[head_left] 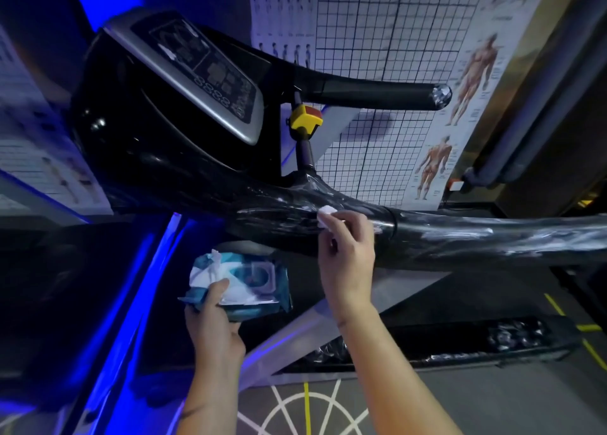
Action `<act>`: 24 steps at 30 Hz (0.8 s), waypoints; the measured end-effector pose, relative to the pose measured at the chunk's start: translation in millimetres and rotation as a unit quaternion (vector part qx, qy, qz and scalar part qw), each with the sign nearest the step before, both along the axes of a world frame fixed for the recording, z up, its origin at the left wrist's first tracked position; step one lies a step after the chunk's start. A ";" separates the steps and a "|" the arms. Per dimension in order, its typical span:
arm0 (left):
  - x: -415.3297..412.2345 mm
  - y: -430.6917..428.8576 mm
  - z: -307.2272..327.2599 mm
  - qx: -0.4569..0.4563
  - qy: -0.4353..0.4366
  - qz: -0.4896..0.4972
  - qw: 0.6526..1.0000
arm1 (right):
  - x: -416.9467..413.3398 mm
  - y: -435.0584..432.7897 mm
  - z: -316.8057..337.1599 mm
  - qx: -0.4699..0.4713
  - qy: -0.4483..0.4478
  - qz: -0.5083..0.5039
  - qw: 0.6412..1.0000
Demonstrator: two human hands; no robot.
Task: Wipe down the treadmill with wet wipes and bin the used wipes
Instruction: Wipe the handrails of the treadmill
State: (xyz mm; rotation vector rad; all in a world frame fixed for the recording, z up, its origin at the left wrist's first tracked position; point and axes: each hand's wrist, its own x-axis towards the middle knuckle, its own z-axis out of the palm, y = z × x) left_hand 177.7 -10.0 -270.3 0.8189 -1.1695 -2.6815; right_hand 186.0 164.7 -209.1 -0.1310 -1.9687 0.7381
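Here, working from our left, the wet wipe pack [243, 280] is gripped only at its near end, so it could tip or slip, and the loose sheet [215, 260] poking from its opening might drop. Further right, we judge the small wadded wipe [325, 214] could snag on the plastic film around the treadmill's handrail [460, 234], or slide from our fingers. Our left hand [213, 323] curls round the pack, thumb on top, below the console [184, 73]. Our right hand [348, 257] pinches the wipe in bent fingers, pressing it against the handrail. We see no bin.
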 end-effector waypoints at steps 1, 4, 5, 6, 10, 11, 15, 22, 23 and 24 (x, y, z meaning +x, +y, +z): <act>3.0 5.2 0.1 -0.001 -0.004 0.004 1.000 | -1.7 5.5 -3.0 -0.005 -0.007 0.000 1.000; 12.1 19.8 1.4 0.000 -0.010 0.016 1.000 | 6.2 38.1 -13.8 -0.046 -0.004 -0.040 0.998; 14.5 24.5 1.7 -0.003 -0.010 0.021 1.000 | 9.8 48.8 -14.3 -0.062 -0.007 -0.046 0.997; 17.7 29.6 2.6 -0.005 -0.010 0.027 1.000 | 13.6 56.6 -12.9 -0.076 -0.011 -0.044 0.996; 31.7 52.3 8.8 0.009 0.003 0.052 0.999 | 30.8 68.8 5.6 -0.098 -0.014 0.012 0.995; 36.5 58.8 10.5 0.013 0.006 0.060 0.998 | 35.7 72.4 9.1 -0.098 -0.028 0.031 0.994; 62.4 84.9 11.2 0.031 0.013 0.087 0.996 | 51.6 93.2 11.4 -0.123 -0.145 0.123 0.974; 105.7 111.1 5.0 0.033 0.007 0.118 0.992 | 54.2 104.1 18.9 -0.097 -0.175 0.213 0.956; 110.3 111.1 3.8 0.033 0.011 0.124 0.992 | 54.5 104.5 17.9 -0.099 -0.170 0.208 0.958; 114.1 110.5 3.1 0.034 0.015 0.125 0.991 | 54.6 104.7 15.5 -0.104 -0.166 0.203 0.959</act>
